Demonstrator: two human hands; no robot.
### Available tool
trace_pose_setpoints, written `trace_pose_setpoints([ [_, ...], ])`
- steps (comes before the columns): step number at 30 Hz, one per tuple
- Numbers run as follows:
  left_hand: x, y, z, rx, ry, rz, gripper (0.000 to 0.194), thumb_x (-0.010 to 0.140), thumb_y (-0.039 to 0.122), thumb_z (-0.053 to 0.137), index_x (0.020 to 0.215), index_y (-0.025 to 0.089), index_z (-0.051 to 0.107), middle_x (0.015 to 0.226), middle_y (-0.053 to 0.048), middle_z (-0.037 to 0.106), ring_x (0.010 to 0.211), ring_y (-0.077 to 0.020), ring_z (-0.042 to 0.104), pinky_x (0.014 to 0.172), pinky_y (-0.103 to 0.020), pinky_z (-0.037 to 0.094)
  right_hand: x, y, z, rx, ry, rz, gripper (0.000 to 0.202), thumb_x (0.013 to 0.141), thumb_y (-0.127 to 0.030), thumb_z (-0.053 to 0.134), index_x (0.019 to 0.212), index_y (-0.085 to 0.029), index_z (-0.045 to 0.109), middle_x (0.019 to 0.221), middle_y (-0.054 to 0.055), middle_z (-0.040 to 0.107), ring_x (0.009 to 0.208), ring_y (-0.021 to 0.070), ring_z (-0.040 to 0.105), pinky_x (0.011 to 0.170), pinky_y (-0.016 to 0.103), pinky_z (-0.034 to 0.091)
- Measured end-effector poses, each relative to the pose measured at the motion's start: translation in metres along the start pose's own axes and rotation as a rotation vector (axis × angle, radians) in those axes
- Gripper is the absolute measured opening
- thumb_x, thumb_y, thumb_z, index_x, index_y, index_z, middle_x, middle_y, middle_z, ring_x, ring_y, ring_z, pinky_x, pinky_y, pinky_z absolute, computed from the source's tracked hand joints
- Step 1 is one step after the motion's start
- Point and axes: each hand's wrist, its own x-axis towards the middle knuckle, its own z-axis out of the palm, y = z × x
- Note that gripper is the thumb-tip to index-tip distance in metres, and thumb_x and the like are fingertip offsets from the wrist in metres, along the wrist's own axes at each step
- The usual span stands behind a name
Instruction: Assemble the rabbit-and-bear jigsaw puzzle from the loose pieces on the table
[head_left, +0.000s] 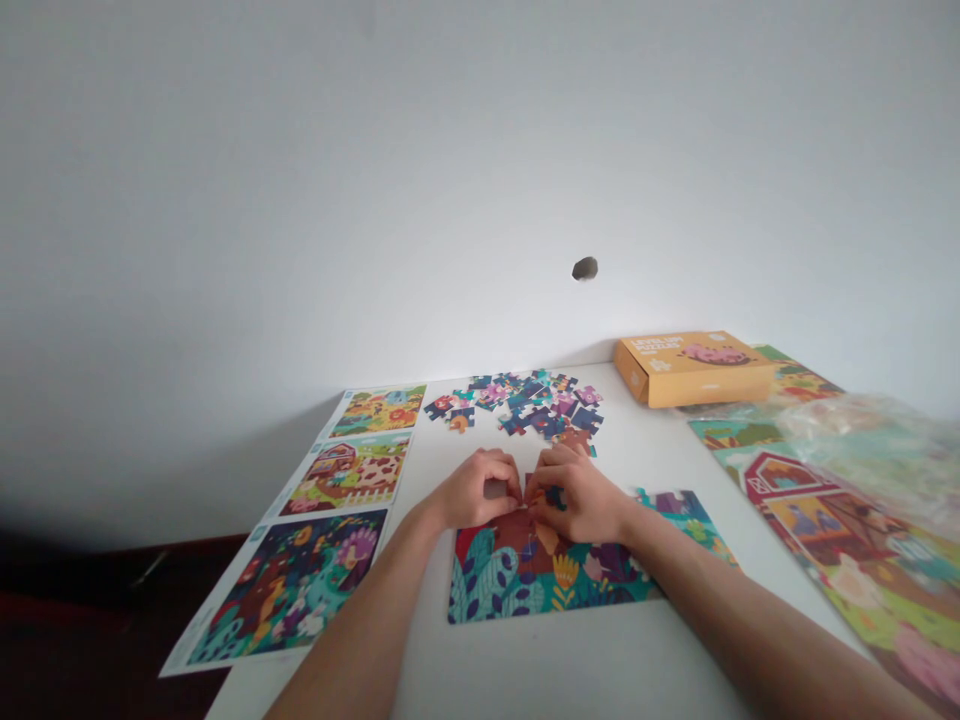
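At the near middle of the white table [442, 675], joined puzzle section [495, 578]: flat, spread beneath and between both hands; straight along the near edge, tabbed along part of the far edge; printed with blue leaves and yellow flowers.
Left hand [480, 490]: over the far left part of the section, thumb and fingers drawn together; cannot tell whether clamped on a piece or merely pressing.
Right hand [581, 495]: just beside the left, fingertips bent down and almost meeting the other set; grip likewise hidden, so impossible to call.
Joined pieces: by judgement, near part of the dark picture linked from left to right, far part not yet filled in.
Loose pieces [536, 415]: scattered beyond the hands, some overlapping, evidently still to be placed; among them a brown piece [577, 438], just past the right hand.
Picture sheet [217, 608]: on the left, with three printed scenes; nearest one dark, much like the joined section in colouring.
Farm picture [847, 560]: on the right, seemingly complete, covered in part by clear plastic wrap [862, 425].
Yellow box [705, 387]: at the far right, close to the wall [450, 200].
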Motion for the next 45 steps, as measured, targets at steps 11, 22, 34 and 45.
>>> trace_pose_setpoints([
  [11,-0.001,-0.001,0.0,-0.095,0.069,-0.162,0.014,0.076,0.013,0.055,0.076,0.011,0.069,0.074,-0.005,0.064,0.067,-0.0139,0.056,0.063,-0.024,0.041,-0.001,0.001,0.002,0.019,-0.19,-0.116,0.027,0.078,-0.032,0.073,0.103,-0.039,0.073,0.1,0.002,0.052,0.097,0.0191,0.046,0.085,0.035,0.028],
  [22,0.0,0.0,0.0,-0.144,0.076,-0.151,0.014,0.073,0.013,0.055,0.074,0.011,0.069,0.071,-0.004,0.062,0.068,-0.014,0.056,0.064,-0.024,0.041,-0.001,0.0,0.001,0.036,-0.174,-0.114,0.026,0.08,-0.031,0.072,0.104,-0.04,0.072,0.102,0.003,0.051,0.099,0.0198,0.045,0.087,0.036,0.029],
  [34,-0.004,-0.007,0.0,-0.506,-0.042,-0.163,0.013,0.075,0.022,0.06,0.072,0.011,0.066,0.063,-0.004,0.065,0.056,-0.0147,0.063,0.055,-0.023,0.045,-0.002,-0.003,-0.001,0.009,-0.129,-0.123,0.033,0.073,-0.014,0.067,0.098,-0.034,0.075,0.103,0.004,0.048,0.096,0.0209,0.044,0.085,0.037,0.031],
  [45,-0.003,-0.004,0.002,-0.509,-0.087,-0.169,0.013,0.075,0.018,0.059,0.065,0.011,0.063,0.057,-0.004,0.063,0.05,-0.014,0.065,0.047,-0.019,0.045,-0.001,-0.002,-0.001,0.056,-0.12,-0.13,0.03,0.07,-0.01,0.066,0.083,-0.035,0.077,0.1,0.003,0.05,0.095,0.0207,0.045,0.084,0.038,0.031],
])
